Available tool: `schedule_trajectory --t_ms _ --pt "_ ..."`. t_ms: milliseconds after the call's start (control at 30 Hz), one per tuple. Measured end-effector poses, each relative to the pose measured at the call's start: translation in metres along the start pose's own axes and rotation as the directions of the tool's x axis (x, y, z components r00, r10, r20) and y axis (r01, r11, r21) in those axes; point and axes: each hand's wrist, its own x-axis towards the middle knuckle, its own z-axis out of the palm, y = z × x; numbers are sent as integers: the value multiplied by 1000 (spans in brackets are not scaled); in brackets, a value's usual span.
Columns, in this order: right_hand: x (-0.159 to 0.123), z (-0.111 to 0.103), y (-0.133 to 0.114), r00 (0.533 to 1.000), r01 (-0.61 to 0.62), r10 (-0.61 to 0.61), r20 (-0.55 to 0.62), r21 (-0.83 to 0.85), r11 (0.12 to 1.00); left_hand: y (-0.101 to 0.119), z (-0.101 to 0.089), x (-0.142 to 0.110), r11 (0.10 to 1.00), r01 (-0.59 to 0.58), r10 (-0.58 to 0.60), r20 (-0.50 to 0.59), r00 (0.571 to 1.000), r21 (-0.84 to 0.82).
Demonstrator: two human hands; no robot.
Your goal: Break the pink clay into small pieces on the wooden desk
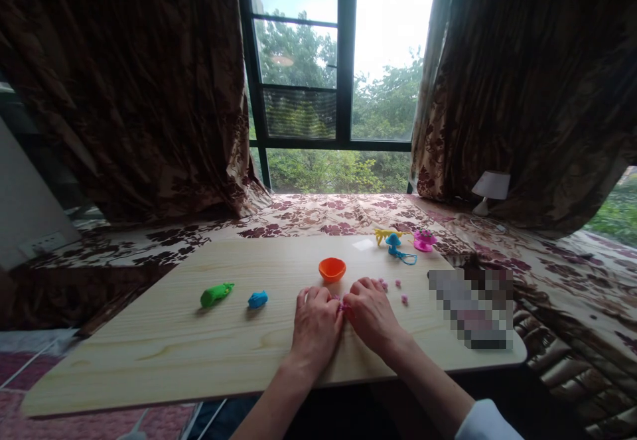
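My left hand (pixel 314 322) and my right hand (pixel 372 312) meet over the wooden board, fingertips close together. Both are closed on a small lump of pink clay (pixel 342 306), mostly hidden by the fingers. Just beyond them stands an orange bowl (pixel 332 270); its inside looks plain from here. Small pink clay bits lie right of my right hand, among them one pink piece (pixel 404 299) nearer me and another pink bit (pixel 397 283) farther off. To the left rest a blue lump (pixel 257 299) and a green roll (pixel 216 295), both apart from my hands.
At the tabletop's (pixel 164 340) far right are a yellow piece (pixel 382 235), a blue mushroom-shaped piece (pixel 393 242) with a loop, and a pink figure (pixel 424 241). A blurred-out flat object (pixel 470 310) lies at the right edge. Behind are a lamp (pixel 491 186), curtains and a window.
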Motion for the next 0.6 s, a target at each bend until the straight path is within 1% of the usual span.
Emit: schedule_trajectory --t_ms 67,167,233,300,400,500,600 --pt "-1 -1 -1 1000 -2 2 -4 4 1000 0 -2 -1 1000 5 -5 -3 1000 -11" --pt "-11 -10 -5 1000 -17 18 -26 32 999 -3 -11 -11 999 20 -20 -8 1000 -39" --pt "-22 -19 -7 997 -51 57 -50 115 992 -9 -18 -21 996 45 -47 -26 999 -79" --pt "-37 -27 -7 991 -96 114 -66 232 968 -18 -25 -32 991 73 -78 -44 996 -108" --pt "-58 -35 -6 980 -148 186 -77 352 924 -34 -29 -42 992 111 -113 -40 993 -57" --pt "-72 -35 -5 969 -169 229 -90 429 887 -45 -27 -42 989 144 -144 -8 990 27" --pt "-76 -28 -7 956 -189 273 -107 489 851 -46 -26 -39 987 157 -157 4 988 25"
